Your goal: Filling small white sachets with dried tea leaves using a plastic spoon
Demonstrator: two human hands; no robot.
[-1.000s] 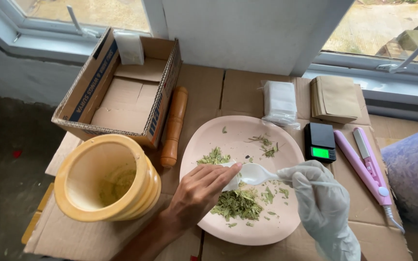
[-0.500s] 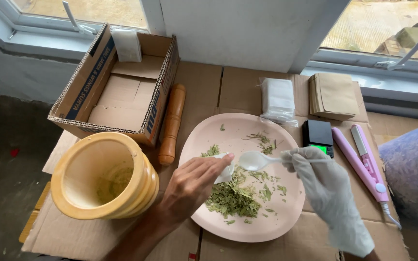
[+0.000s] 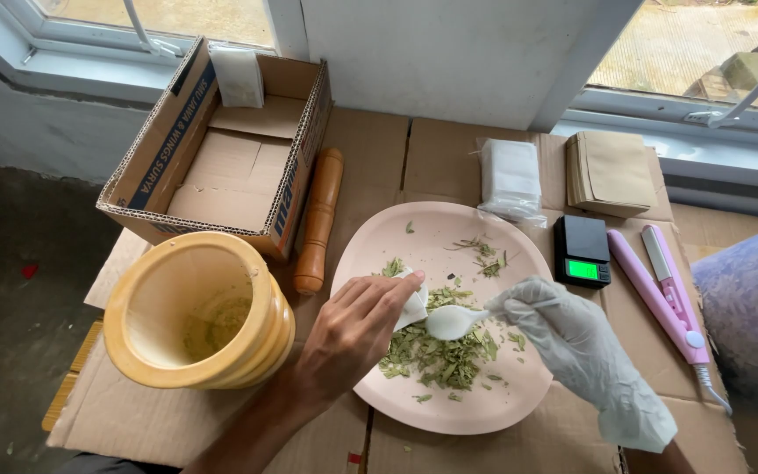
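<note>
Pinched in the bare left hand is a small white paper bag, held between thumb and fingers just over the pink plate. The gloved right hand is closed around the thin handle of a white plastic spoon, and the bowl of the spoon sits right beside the mouth of the little bag. Under both hands lies a heap of dry green leaves, chopped small, spread over the near half of the plate. These leaf bits look very light and crumbly, so they would slide off a tipped spoon or blow away with a puff of air; the spoon is best kept flat. The little bag looks thin and soft and would fold shut if squeezed too hard, so a gentle hold at its rim, with the mouth kept open, seems the best way. Left of the plate stands a big yellow mortar with some green crumbs at the bottom, and a wooden pestle lies between it and the plate. Behind them sits an open cardboard box. On the right side are a small black scale with a green screen, a pink sealing tool, a stack of brown paper bags and a pack of white bags.
</note>
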